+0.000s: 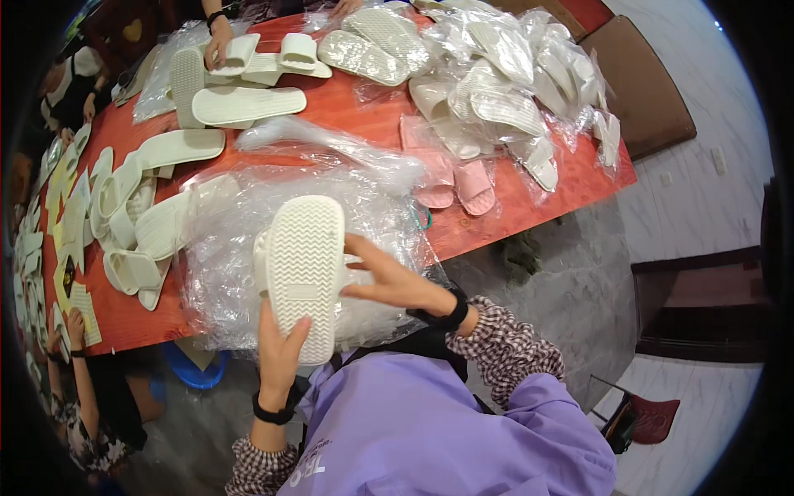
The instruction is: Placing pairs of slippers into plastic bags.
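Note:
A white slipper stands nearly upright in front of me, its zigzag-ribbed sole facing me. My left hand is closed round its lower end, thumb across the sole. Part of another white piece shows behind its left edge; I cannot tell whether it is a second slipper. At the slipper's right edge is my right hand, fingers apart, with the tips at or just beside the edge. Under both hands, clear plastic bags lie in a broad pile at the table's near edge.
Loose white slippers crowd the red table at left. Bagged white slippers heap at far right, beside pink slippers. Another person's hand holds a slipper at the far side; other people work at left. A blue basin sits below.

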A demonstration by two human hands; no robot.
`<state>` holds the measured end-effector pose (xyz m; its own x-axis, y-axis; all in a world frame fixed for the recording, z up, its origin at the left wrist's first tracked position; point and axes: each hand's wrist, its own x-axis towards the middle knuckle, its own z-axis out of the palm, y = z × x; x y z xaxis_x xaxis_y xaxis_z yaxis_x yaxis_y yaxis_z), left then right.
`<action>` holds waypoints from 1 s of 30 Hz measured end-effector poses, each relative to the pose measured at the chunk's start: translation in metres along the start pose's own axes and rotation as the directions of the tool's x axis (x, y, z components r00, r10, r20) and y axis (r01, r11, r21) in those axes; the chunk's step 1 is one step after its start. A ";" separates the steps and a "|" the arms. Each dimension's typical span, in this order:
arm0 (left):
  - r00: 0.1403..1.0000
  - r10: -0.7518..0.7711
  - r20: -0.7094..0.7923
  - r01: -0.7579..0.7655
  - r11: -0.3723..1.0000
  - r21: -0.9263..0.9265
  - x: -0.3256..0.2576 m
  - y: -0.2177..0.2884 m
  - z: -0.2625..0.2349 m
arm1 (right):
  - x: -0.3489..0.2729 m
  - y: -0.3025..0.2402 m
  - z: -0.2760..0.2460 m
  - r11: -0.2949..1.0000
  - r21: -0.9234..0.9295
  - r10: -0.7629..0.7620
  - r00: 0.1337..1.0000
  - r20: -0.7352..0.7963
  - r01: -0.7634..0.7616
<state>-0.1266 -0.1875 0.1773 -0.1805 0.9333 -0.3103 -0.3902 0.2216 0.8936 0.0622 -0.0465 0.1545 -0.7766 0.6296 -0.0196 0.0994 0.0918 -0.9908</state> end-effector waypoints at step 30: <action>0.914 0.397 0.090 -0.262 0.406 0.875 0.020 -0.039 0.006 | 0.028 0.113 -0.154 0.895 0.431 0.402 0.625 -0.669 -0.114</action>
<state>-0.1098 -0.1760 0.1382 -0.2388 0.9659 0.1000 0.6793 0.0926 0.7280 0.1478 0.1000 0.0622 -0.0294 0.9467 -0.3207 -0.0904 -0.3220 -0.9424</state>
